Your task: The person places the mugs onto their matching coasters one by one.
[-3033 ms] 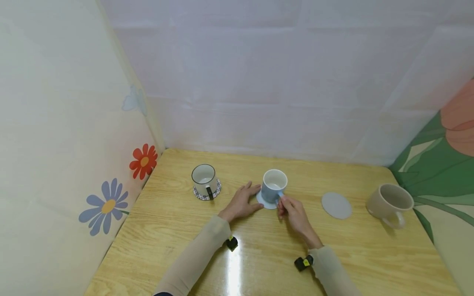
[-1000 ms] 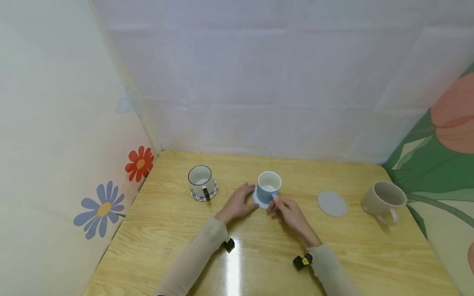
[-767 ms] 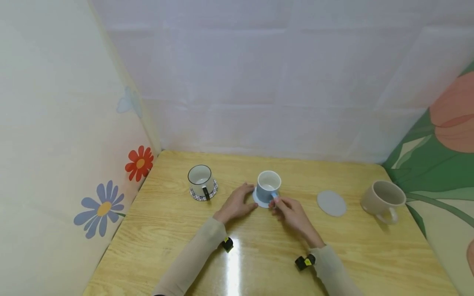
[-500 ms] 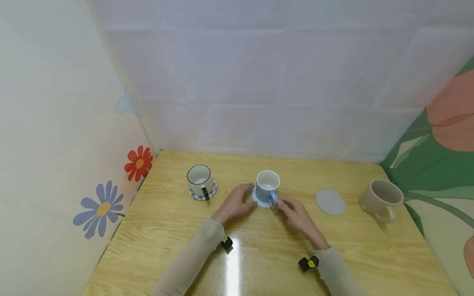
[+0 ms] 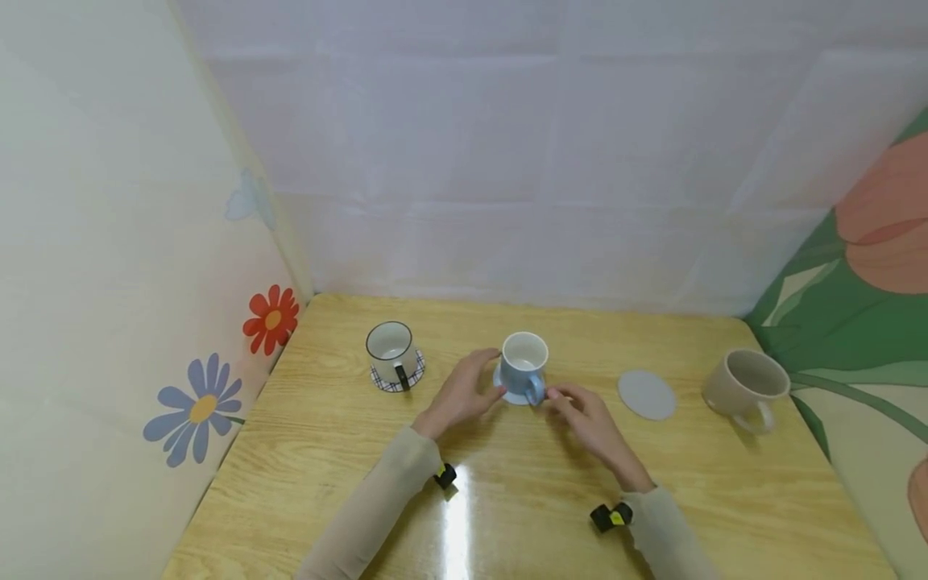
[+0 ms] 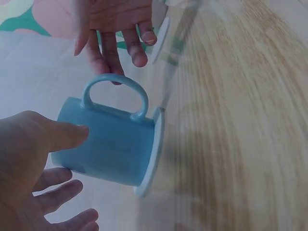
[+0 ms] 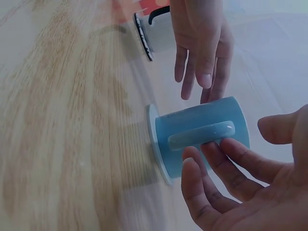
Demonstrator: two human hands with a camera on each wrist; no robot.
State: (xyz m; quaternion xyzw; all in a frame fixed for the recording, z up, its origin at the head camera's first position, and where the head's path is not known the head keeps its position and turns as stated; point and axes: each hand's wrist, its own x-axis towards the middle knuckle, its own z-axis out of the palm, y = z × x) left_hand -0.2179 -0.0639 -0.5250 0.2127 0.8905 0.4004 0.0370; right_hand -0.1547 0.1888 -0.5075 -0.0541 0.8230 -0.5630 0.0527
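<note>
A light-blue mug with a white inside stands upright on a round pale-blue coaster, its handle facing the person and slightly right. My left hand is at the mug's left side, thumb and fingers spread. In the left wrist view its thumb overlaps the mug's wall. On the other side is my right hand, fingers loosely bent. Its fingertips lie right at the handle in the right wrist view, while the thumb stands away from it.
A white mug with a black rim and black handle sits on a checked coaster to the left. Rightward lie a bare grey coaster and a large beige mug near the table's right edge. Cloth walls surround the table.
The right hand has let go of the blue mug's handle and drawn slightly right. The handle has turned a little toward the person. The left hand has shifted closer around the mug's side.
</note>
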